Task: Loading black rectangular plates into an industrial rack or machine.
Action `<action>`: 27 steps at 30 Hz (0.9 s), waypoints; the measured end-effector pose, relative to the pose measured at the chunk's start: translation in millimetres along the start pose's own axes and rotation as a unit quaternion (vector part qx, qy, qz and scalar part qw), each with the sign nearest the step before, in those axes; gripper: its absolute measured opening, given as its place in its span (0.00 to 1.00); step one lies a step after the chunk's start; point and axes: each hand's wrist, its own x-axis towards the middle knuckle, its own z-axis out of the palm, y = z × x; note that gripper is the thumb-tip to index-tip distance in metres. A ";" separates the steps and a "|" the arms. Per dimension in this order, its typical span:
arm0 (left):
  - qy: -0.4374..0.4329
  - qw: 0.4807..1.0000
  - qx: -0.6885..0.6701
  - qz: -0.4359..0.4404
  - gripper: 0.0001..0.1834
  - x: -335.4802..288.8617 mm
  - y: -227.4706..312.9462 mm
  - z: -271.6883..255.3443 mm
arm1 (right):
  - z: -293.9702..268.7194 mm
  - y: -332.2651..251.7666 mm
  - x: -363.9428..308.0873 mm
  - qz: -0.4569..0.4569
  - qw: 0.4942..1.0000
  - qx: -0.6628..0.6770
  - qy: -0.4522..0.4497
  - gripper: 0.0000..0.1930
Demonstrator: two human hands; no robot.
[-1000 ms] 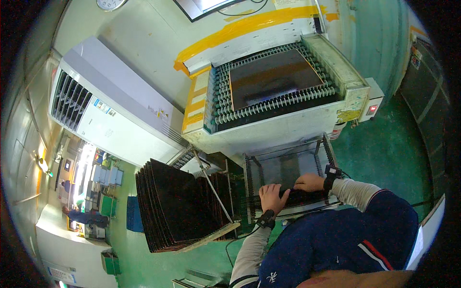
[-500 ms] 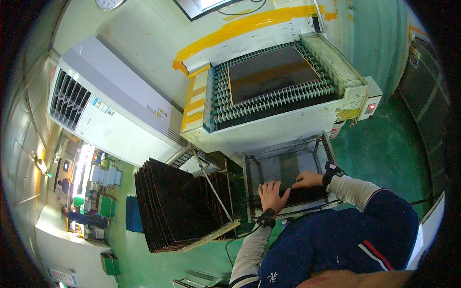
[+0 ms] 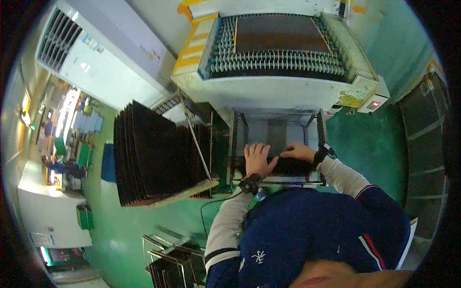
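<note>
In front of me stands a metal-framed rack [image 3: 323,126] with dark panels [image 3: 294,167] in its near part. My left hand [image 3: 258,159] rests on the left end of their upper edges, fingers stretched and thumb out to the side; nothing shows in its grasp. At the right end, my right hand [image 3: 299,152] has its fingers bent and drawn together at the panels' top edge. What lies under those fingertips is hidden. Both wrists carry dark straps with small devices.
Beyond the rack, a roller conveyor machine [image 3: 269,91] carries a dark flat panel [image 3: 278,34]. Left stands a rack of upright dark panels [image 3: 156,153]. Another rack [image 3: 175,264] is lower left, near a cable [image 3: 204,218]. A tall white air conditioner [image 3: 103,53] stands behind. People work far left.
My view has tilted down and turned, so the machine sits higher and the lower-left rack shows more. Both hands stay at the panels, with little visible change in their grip.
</note>
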 end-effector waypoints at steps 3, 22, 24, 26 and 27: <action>-0.003 1.000 0.000 -0.002 0.30 -0.4 1.8 -2.4 | 3.2 2.4 -3.1 -0.013 1.000 0.008 0.012 0.29; 0.040 0.999 -0.033 -0.004 0.28 -0.1 -3.7 1.1 | 3.4 -28.2 -6.0 0.004 0.999 0.029 0.037 0.19; 0.035 0.999 -0.038 -0.008 0.26 1.0 -3.5 1.1 | 3.0 -28.0 -5.7 0.009 0.999 0.034 0.027 0.21; 0.034 0.999 -0.041 -0.009 0.25 1.7 -2.7 0.4 | 2.4 -25.6 -5.4 0.002 0.999 0.043 0.029 0.21; 0.034 0.999 -0.041 -0.009 0.24 2.0 -2.4 0.2 | 2.4 -23.3 -4.4 0.002 0.999 0.039 0.033 0.21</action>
